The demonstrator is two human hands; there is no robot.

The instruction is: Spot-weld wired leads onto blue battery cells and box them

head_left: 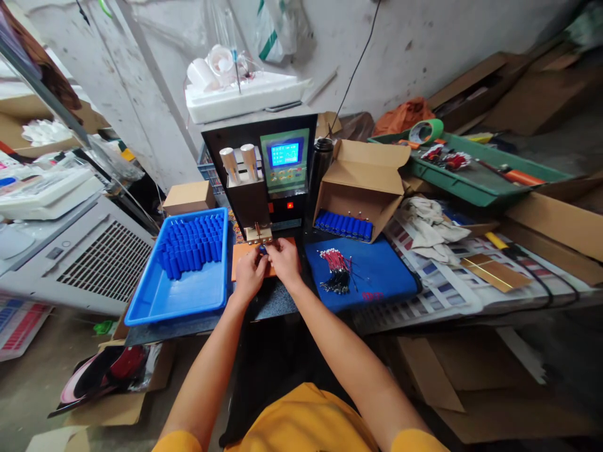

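My left hand (250,271) and my right hand (284,258) meet under the electrode tips of a spot welder (259,237). Both are closed, fingers pinched around a small blue battery cell (262,249), mostly hidden by the fingers. Beneath them an orange pad (239,253) lies on the bench. To the left, a blue tray (188,304) bears many upright blue cells (195,242). A bundle of red and black wires (336,271) rests on a blue cloth-like mat (386,267) at the right. Whether a wire is in my right fingers is too small to tell.
Behind the mat, an open cardboard box (360,169) holds blue cells (343,224). A dark bottle (321,163) stands beside the welder. Farther right is a green tray (480,185) with tape and tools. A grey vented machine (85,251) stands at left.
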